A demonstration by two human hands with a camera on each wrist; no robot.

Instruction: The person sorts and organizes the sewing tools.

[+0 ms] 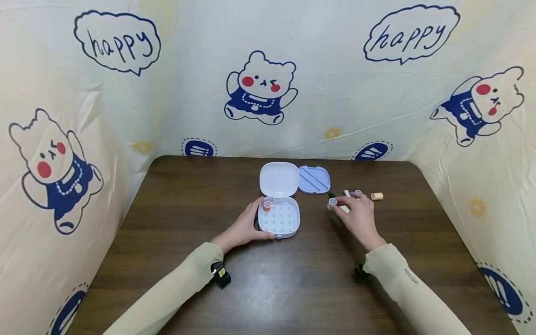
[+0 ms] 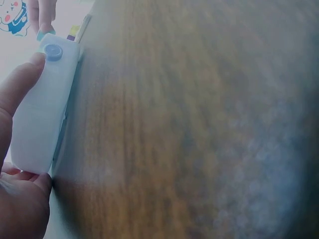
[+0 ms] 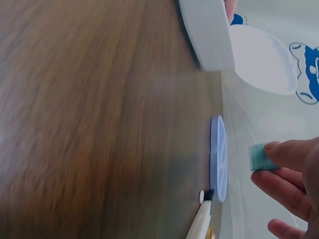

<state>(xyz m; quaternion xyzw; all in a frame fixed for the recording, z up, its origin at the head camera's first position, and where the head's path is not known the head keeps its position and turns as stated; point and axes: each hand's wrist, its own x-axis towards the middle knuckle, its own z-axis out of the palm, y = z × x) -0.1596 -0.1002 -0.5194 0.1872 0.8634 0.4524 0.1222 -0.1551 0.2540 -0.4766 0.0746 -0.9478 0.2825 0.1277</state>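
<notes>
My left hand (image 1: 243, 225) grips a white sewing box (image 1: 289, 235) by its left side, thumb at the front near the round latch (image 2: 54, 52) and fingers along the far corner. The box lies on the table with its lid (image 1: 279, 179) raised; rows of small pegs cover its floor. An orange thread spool (image 1: 267, 205) sits in its back left corner. Over to the right, my right hand (image 1: 358, 218) pinches a small teal thread spool (image 3: 259, 157) between thumb and fingertips, raised above the table.
Behind the box, beside the lid, lies a blue-violet slotted tray (image 1: 314, 180). A tan spool (image 1: 377, 196) lies on its side right of my right hand. A white stick with a black tip (image 3: 202, 221) and other small pieces lie near that hand, partly hidden.
</notes>
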